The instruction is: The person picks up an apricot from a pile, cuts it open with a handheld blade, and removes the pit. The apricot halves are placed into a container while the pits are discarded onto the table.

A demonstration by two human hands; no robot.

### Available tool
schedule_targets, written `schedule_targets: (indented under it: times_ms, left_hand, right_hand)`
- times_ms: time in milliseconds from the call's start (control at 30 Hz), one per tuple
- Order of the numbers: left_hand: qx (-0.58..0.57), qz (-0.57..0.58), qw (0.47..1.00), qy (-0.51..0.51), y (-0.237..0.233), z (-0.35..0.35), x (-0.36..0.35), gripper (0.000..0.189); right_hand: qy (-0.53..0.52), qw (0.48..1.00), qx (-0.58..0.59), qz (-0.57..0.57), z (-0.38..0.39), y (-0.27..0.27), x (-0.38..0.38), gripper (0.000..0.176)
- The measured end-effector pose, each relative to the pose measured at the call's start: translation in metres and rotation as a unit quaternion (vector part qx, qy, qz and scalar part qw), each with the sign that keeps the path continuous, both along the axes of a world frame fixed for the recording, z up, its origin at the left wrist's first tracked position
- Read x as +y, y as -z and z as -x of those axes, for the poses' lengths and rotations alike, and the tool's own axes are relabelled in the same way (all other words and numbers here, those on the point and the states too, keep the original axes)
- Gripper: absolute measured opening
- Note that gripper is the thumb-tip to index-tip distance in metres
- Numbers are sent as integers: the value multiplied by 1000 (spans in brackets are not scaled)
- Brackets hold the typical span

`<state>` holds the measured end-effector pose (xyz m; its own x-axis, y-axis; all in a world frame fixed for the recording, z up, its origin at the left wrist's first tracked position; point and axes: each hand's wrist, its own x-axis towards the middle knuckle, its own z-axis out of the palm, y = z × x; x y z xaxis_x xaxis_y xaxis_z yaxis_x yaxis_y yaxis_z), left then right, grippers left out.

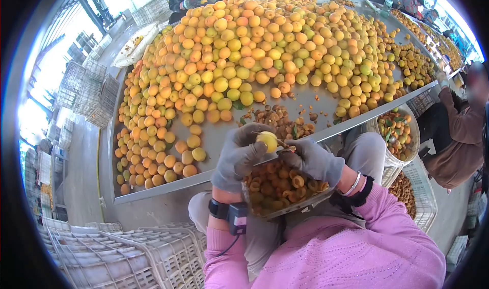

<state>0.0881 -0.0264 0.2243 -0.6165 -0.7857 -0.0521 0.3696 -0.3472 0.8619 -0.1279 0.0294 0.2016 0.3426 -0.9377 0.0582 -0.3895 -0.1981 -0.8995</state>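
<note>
In a grey work glove, my left hand (238,159) is closed around a yellow apricot (267,141), held up over the table's near edge. My right hand (317,160), gloved too, pinches at the apricot's right side; a small brown thing (286,147) shows by its fingertips, and I cannot tell what it is. Below both hands a container of halved, pitted apricots (277,189) rests at my lap. Just beyond my fingers lies a heap of brown pits (279,116) with orange scraps around it.
A large heap of whole apricots (239,49) covers much of the metal table (326,104). To the right stand a basket of apricots (395,133) and a crate (420,192). White crates (127,256) sit at lower left. A person in brown (461,121) sits at right.
</note>
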Motion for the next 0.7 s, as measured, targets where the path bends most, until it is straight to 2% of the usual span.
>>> schedule_targets:
  times_ms: [33, 100, 133, 200, 233, 300, 433, 500, 533, 600, 633, 700]
  left_hand:
    - [-1, -1, 1000, 1, 0, -3, -5, 41]
    - [-195, 123, 973, 25, 3, -5, -13, 37]
    - [-195, 123, 973, 26, 3, -3, -11, 37]
    - [-114, 45, 992, -43, 4, 10, -2, 34]
    - [-113, 46, 992, -38, 10, 19, 4, 34]
    - [113, -73, 985, -108, 25, 39, 15, 31]
    - [179, -81, 978, -72, 41, 50, 18, 33]
    - [165, -40, 985, -43, 44, 43, 16, 41]
    - [167, -42, 984, -42, 38, 39, 14, 41]
    - [63, 33, 997, 30, 22, 28, 6, 50]
    - [63, 34, 997, 30, 20, 24, -1, 50]
    - [-86, 136, 984, 72, 17, 18, -9, 55]
  right_hand:
    - [1, 1000, -1, -1, 0, 5, 0, 30]
    - [-18, 999, -33, -24, -1, 14, -1, 31]
    - [-17, 999, -34, -24, -2, 15, 0, 31]
    - [32, 986, -131, -96, -5, 16, 5, 30]
    - [37, 986, -131, -96, -7, 16, 8, 30]
    - [109, 929, -283, -211, -8, 13, 12, 28]
    - [63, 938, -279, -196, -2, 15, 12, 26]
    - [-8, 969, -201, -144, 8, 10, 12, 26]
    - [-6, 969, -199, -146, 12, 6, 10, 26]
    - [-67, 977, -176, -100, 18, -2, 8, 29]
    - [-67, 977, -176, -99, 19, 0, 8, 29]
    - [-55, 985, -148, -74, 21, 10, 10, 30]
